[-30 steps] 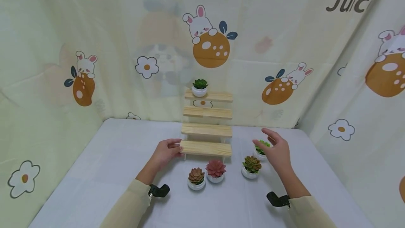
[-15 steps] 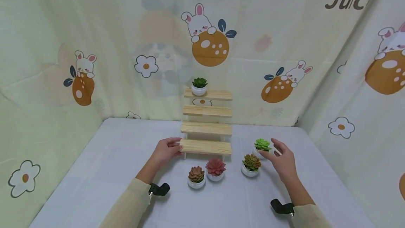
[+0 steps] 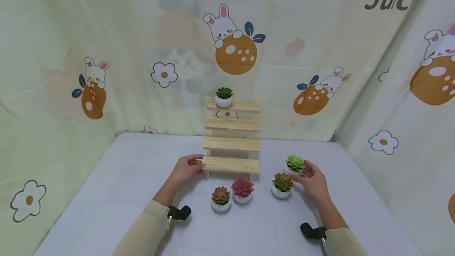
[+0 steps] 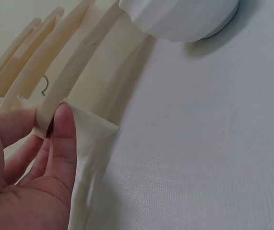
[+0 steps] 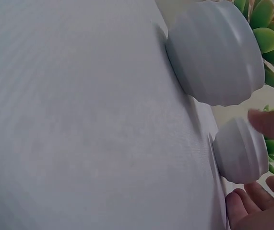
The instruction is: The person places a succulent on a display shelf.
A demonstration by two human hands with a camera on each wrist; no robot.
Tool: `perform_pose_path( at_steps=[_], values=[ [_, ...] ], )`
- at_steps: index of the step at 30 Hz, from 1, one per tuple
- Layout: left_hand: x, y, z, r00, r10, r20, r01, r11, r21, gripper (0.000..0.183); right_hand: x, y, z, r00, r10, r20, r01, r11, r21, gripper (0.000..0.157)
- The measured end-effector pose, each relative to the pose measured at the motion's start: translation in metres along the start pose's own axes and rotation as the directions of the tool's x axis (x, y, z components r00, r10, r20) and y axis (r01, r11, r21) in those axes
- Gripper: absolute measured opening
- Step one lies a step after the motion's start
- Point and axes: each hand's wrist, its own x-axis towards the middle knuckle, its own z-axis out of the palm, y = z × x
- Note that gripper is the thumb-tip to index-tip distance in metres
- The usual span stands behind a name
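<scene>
My left hand point(image 3: 186, 172) pinches the left end of the lowest step of a tiered wooden stand point(image 3: 231, 165); in the left wrist view the thumb and fingers point(image 4: 62, 153) lie on either side of the board. On the right, my right hand point(image 3: 313, 179) has thumb and fingers around the white pot of a bright green artificial succulent point(image 3: 295, 164), which stands on the table. In the right wrist view its pot point(image 5: 240, 151) sits between thumb and fingertips. Just in front of it stands a brownish-green potted succulent point(image 3: 282, 185).
A red potted succulent point(image 3: 242, 189) and a brown one point(image 3: 220, 197) stand before the stand. A dark green potted succulent point(image 3: 224, 96) sits on the top step, at its left. A patterned curtain point(image 3: 142, 31) hangs behind the white table point(image 3: 149, 153).
My right hand draws back from over the bright green succulent to its right side, then closes in around its pot. The left hand keeps its hold on the stand.
</scene>
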Motion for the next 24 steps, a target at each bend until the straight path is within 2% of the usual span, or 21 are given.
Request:
perform_pose_path(
  at_steps=[6, 16, 24],
  values=[
    [-0.001, -0.001, 0.000, 1.000, 0.025, 0.004, -0.025, 1.000, 0.002, 0.039, 0.004, -0.001, 0.002, 1.000, 0.010, -0.011, -0.010, 0.999, -0.039, 0.098],
    [0.000, -0.001, 0.001, 1.000, 0.016, -0.009, -0.016, 1.000, -0.007, 0.038, 0.012, 0.002, 0.007, 0.999, 0.038, -0.019, -0.040, 0.992, -0.119, 0.099],
    [-0.001, 0.000, 0.002, 1.000, 0.008, -0.022, -0.008, 1.000, -0.009, 0.038, 0.013, 0.001, 0.007, 0.999, 0.032, -0.022, -0.034, 0.993, -0.116, 0.094]
  ],
)
